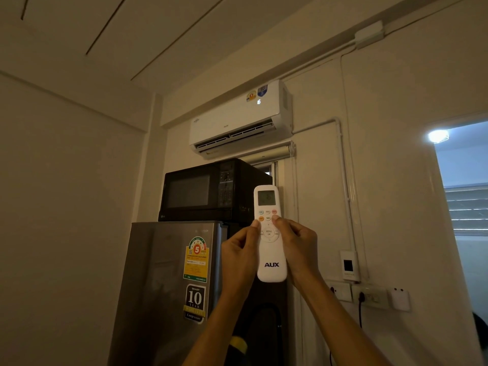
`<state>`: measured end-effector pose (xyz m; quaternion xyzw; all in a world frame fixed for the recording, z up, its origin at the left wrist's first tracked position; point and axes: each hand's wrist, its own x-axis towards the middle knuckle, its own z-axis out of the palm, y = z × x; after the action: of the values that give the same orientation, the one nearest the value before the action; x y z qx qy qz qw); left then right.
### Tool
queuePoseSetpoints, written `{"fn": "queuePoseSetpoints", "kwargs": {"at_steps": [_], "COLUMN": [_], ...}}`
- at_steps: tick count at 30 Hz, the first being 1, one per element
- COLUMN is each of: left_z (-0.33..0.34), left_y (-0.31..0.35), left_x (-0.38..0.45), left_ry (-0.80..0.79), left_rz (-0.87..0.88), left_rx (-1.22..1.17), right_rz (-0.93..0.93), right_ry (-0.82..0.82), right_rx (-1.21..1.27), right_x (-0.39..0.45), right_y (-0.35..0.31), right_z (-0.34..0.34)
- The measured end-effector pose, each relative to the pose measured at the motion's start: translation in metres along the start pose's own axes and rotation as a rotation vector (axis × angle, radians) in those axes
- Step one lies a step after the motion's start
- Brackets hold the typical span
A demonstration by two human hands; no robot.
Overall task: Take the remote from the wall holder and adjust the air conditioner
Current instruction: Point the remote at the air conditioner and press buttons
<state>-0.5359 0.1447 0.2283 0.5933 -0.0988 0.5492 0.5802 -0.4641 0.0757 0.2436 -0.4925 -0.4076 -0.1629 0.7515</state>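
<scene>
A white remote (pixel 270 249) marked AUX is held upright in front of me, its small screen on top. My left hand (pixel 239 256) grips its left side and my right hand (pixel 299 249) grips its right side. Both thumbs rest on the face near the round menu pad. High on the wall hangs the white air conditioner (pixel 237 120), its flap open and a lit digit on its front. A small white wall holder (pixel 350 265) is mounted lower right of the remote, with nothing in it.
A black microwave (pixel 208 191) sits on a grey fridge (pixel 169 286) straight ahead, below the air conditioner. Wall sockets (pixel 369 295) with a black plug and cable are at the right. A doorway with a bright lamp (pixel 438 136) opens at far right.
</scene>
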Motion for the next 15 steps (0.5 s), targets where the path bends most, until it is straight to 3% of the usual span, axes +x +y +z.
{"fn": "queuePoseSetpoints", "kwargs": {"at_steps": [15], "left_z": [-0.0015], "left_y": [-0.0021], "left_x": [0.0023], "left_ry": [-0.008], "left_rz": [-0.006], "left_rx": [-0.025], "right_rz": [0.000], "right_ry": [-0.006], "right_rx": [0.007], "right_x": [0.0036], "right_y": [0.0074], "right_z": [0.0023]}}
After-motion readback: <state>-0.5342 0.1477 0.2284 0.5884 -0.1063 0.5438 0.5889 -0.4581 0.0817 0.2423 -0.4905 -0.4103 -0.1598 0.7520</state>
